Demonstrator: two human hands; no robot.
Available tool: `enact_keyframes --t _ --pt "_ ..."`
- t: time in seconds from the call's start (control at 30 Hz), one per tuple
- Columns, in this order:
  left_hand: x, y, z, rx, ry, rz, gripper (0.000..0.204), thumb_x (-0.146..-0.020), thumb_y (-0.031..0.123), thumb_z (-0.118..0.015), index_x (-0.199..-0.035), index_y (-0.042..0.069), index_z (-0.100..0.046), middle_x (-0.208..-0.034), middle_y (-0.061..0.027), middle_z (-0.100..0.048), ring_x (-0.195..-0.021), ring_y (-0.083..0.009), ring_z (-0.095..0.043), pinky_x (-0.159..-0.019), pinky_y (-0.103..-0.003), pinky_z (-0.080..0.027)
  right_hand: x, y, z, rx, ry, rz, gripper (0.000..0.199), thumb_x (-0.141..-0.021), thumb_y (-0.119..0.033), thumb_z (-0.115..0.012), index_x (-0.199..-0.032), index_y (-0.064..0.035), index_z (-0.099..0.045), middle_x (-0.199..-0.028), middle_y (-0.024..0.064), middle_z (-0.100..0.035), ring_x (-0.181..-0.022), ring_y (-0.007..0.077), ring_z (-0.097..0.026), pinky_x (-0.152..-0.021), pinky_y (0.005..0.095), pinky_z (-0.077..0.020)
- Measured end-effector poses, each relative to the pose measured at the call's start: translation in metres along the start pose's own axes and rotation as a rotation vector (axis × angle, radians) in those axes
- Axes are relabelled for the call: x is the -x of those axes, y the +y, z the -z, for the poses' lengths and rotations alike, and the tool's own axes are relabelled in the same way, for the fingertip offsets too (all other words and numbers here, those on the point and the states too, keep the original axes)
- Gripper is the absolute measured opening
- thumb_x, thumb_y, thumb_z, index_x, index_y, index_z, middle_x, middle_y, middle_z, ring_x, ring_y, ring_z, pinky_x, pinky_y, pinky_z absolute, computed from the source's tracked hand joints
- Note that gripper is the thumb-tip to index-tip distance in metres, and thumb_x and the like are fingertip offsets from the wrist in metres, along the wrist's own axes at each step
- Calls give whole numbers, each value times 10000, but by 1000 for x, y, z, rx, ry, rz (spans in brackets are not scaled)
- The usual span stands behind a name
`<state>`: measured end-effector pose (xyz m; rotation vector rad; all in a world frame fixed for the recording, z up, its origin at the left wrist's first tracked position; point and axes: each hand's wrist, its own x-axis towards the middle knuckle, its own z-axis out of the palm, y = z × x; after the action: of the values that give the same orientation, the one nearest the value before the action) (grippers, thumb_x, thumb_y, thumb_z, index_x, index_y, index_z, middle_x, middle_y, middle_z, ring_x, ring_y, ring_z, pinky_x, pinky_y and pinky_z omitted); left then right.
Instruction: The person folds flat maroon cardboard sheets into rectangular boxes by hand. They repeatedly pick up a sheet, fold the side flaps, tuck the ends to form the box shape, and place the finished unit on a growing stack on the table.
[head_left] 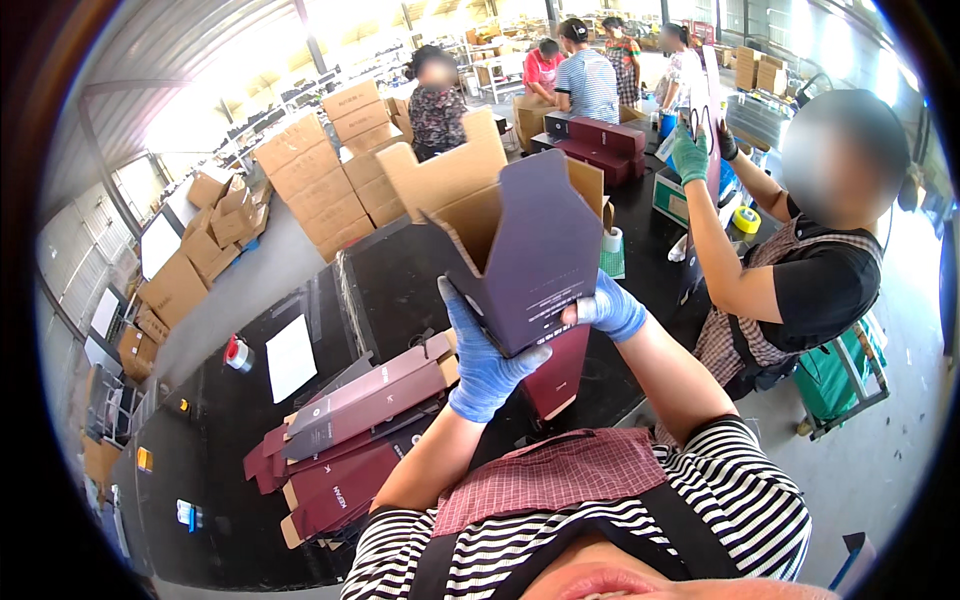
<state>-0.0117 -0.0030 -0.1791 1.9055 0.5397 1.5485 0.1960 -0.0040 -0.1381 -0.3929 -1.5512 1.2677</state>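
Observation:
A dark purple cardboard box (545, 245) with a brown inside is held up before me, tilted, its end flaps standing out. My left hand (485, 355), in a blue glove, grips its lower left edge, fingers on the side wall and thumb along the bottom. The lower right corner is in my right hand (610, 308), also blue-gloved, with a bare thumb tip on the printed face. Right below it shows a maroon box (558, 372), partly hidden. Near my left forearm lies a pile of flattened maroon cartons (365, 405).
On the black table (230, 430) lie a white sheet (291, 360) and a tape roll (238, 353). A co-worker (800, 290) in green gloves stands close on my right. Brown cartons (312, 180) are stacked beyond the table; maroon boxes (600, 145) and several people are farther back.

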Motion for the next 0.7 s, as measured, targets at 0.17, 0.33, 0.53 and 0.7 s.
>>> enact_keyframes --t 0.17,0.33,0.53,0.7 --pt "-45 31 29 537 -242 293 1037 -731 306 -862 -1524 103 -226 -1361 -95 -511 -1154 -195 -564 -974 -353 -478 13 34 38 -399 -76 -76 833 -631 -190 -859 -1353 27 -505 -1257 149 -635 -1132 272 -634 -996 378 -492" --pt "-83 34 64 671 -586 324 722 -735 183 -840 -1345 -8 -503 -1234 -88 -622 -1089 -193 -616 -942 -335 -488 -4 80 52 -567 -331 -37 855 -602 -107 -862 -1364 31 -499 -1295 182 -611 -1167 299 -621 -1012 403 -485" --pt "-55 72 39 511 -266 305 933 -732 122 -839 -1482 26 -293 -1375 -126 -511 -1256 -228 -516 -1044 -374 -436 10 -6 14 -142 -17 88 917 -816 -331 -755 -1525 -1 -275 -1509 130 -405 -1384 250 -399 -1144 408 -287" --pt "-51 91 20 420 -301 285 1023 -727 136 -852 -1505 45 -194 -1400 -142 -477 -1278 -251 -509 -1060 -389 -439 13 -79 -36 96 256 471 858 -872 -320 -725 -1531 -19 -265 -1489 156 -418 -1362 254 -420 -1136 406 -305"
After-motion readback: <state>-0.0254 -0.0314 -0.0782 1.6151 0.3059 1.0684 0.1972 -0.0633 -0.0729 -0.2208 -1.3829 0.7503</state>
